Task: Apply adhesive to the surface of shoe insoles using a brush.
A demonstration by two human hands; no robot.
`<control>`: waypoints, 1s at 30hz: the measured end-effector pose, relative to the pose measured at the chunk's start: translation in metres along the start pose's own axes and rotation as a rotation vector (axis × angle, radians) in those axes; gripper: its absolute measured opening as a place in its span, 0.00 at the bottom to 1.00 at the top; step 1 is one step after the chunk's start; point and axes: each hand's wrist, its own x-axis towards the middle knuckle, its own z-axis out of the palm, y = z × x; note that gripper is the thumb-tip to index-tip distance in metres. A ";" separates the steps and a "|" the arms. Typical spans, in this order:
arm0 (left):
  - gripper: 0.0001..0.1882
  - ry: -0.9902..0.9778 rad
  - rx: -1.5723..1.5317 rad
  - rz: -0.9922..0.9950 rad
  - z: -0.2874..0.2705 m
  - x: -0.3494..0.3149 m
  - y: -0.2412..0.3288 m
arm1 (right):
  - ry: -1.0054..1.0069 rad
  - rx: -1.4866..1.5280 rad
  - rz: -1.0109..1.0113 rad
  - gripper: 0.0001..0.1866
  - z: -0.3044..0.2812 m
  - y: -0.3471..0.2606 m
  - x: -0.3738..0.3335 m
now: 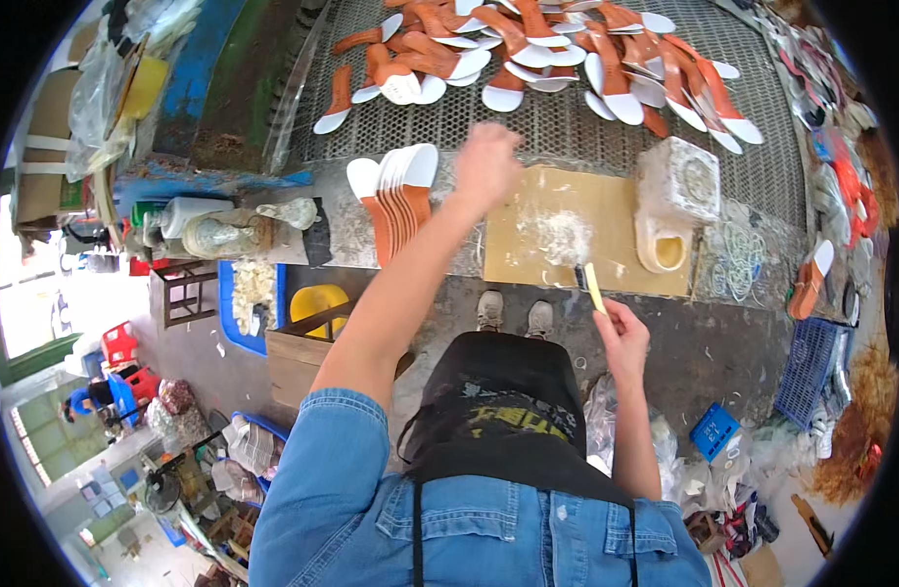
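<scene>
Brush [594, 289] pinched in right hand [625, 340] at three o'clock; left hand [488, 168] near insoles [503, 97] toward twelve, grip unclear.

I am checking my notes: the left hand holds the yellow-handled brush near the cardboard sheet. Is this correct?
Not quite: in the head view, the right hand, not the left hand, holds the yellow-handled brush near the cardboard sheet.
</scene>
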 end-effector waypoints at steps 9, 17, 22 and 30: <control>0.13 0.035 0.302 -0.031 -0.058 -0.029 -0.150 | 0.274 -0.250 -0.112 0.15 -0.052 -0.048 0.015; 0.09 0.024 -0.231 -0.271 -0.176 -0.052 -0.074 | 0.311 -0.969 -0.253 0.14 -0.080 -0.060 0.053; 0.14 -0.135 -0.665 -0.598 -0.171 -0.104 -0.056 | 0.319 -0.520 -0.137 0.13 -0.097 -0.042 0.044; 0.19 -0.145 -1.098 -0.776 -0.070 -0.162 -0.003 | -0.135 -0.043 0.168 0.13 -0.069 -0.058 0.032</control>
